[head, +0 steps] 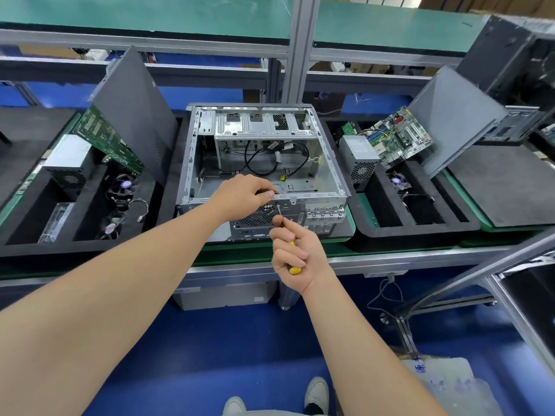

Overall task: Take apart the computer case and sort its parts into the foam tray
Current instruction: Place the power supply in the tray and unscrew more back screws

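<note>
Left hand [247, 192] grips grey metal computer case's [329, 163] six-o'clock rim; right hand [297, 250] clenches yellow-handled screwdriver [294, 270], liable to slip if tilted.

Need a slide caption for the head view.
Left hand grips the open computer case while right hand works a yellow-handled screwdriver at its rear panel.

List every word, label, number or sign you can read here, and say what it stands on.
No text reads for certain.
Blue handwriting on the white sheet, bottom right: too blurred to read.
Label on the grey power supply in the right foam tray: too small.
Label on the grey box, lower centre: too small.
</note>
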Demonstrator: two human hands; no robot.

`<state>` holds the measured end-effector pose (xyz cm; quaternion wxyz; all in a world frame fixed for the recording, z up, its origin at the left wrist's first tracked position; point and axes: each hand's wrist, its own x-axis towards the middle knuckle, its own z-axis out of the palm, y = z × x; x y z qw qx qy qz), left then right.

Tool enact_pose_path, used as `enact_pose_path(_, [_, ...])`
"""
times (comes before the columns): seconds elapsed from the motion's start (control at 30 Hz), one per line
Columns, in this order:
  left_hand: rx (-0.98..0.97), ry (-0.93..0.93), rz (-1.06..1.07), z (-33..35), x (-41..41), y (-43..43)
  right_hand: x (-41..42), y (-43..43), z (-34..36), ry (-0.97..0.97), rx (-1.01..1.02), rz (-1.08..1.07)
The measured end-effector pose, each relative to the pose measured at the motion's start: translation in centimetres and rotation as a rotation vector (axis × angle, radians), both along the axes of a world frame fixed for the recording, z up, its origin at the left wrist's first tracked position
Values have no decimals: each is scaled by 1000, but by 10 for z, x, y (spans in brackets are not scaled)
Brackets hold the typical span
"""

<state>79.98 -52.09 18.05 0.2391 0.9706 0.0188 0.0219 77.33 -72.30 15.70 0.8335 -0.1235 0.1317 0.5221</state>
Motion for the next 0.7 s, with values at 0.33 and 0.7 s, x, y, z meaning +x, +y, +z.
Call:
enact_pose_path(0.33, [8, -10, 1, 0, 1, -2, -10, 21, 6, -1476, -1595, 77])
enact_pose_path(0.7, [0, -19, 6, 0, 0, -1, 1, 12, 9, -723, -1059, 37])
